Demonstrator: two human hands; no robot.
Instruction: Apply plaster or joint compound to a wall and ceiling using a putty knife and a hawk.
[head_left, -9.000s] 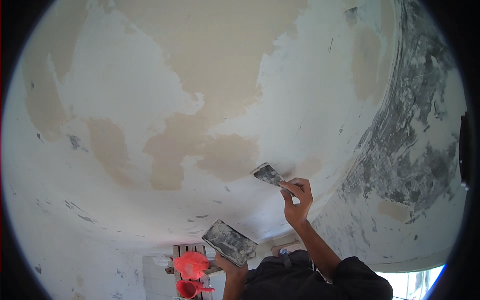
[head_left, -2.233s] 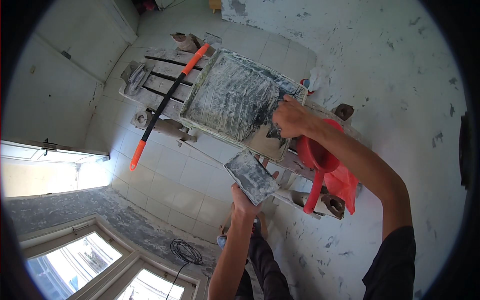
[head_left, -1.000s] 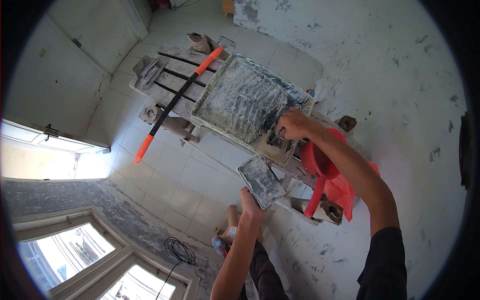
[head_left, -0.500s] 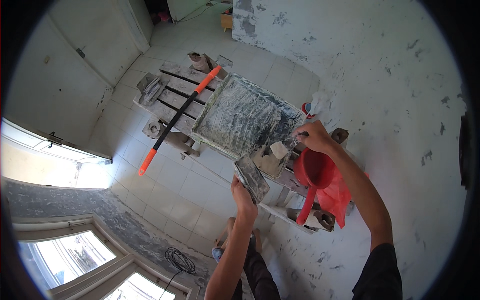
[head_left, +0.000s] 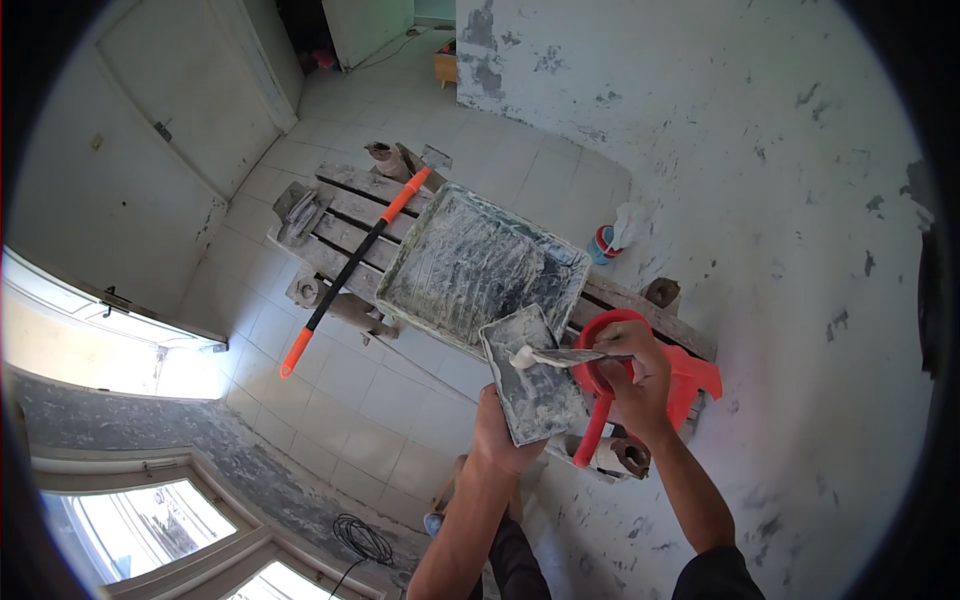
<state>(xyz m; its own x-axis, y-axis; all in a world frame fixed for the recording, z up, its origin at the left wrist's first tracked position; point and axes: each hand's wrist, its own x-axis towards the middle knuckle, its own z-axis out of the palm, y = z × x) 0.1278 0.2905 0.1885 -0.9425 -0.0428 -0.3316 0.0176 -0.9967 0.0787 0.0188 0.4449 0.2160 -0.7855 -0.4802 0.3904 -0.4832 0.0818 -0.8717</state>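
My left hand [head_left: 503, 435] grips a grey rectangular hand board [head_left: 548, 408] crusted with dried plaster, holding it tilted from its lower left side. In my right hand [head_left: 640, 375] is a putty knife [head_left: 575, 355], its blade lying over the board's upper part. A lump of cream filler [head_left: 523, 357] sits at the blade's tip, against the board. Just beyond is a large plaster-smeared tray [head_left: 480, 265]; its near right corner is hidden behind the board. A red dipper [head_left: 592, 432] stands under my right hand, which covers part of its rim.
Under the tray is a slatted wooden bench [head_left: 365, 187]. A black pole with orange ends [head_left: 350, 265] lies across it. Red plastic [head_left: 700, 375] sits beside the dipper. Behind are a blue-and-red tin [head_left: 604, 245] and a patchy wall [head_left: 740, 200]. A coiled cable [head_left: 362, 540] hangs lower left.
My right hand has drawn the putty knife with filler from the tray's near corner toward me and onto the board. My left hand has turned the board's face up more.
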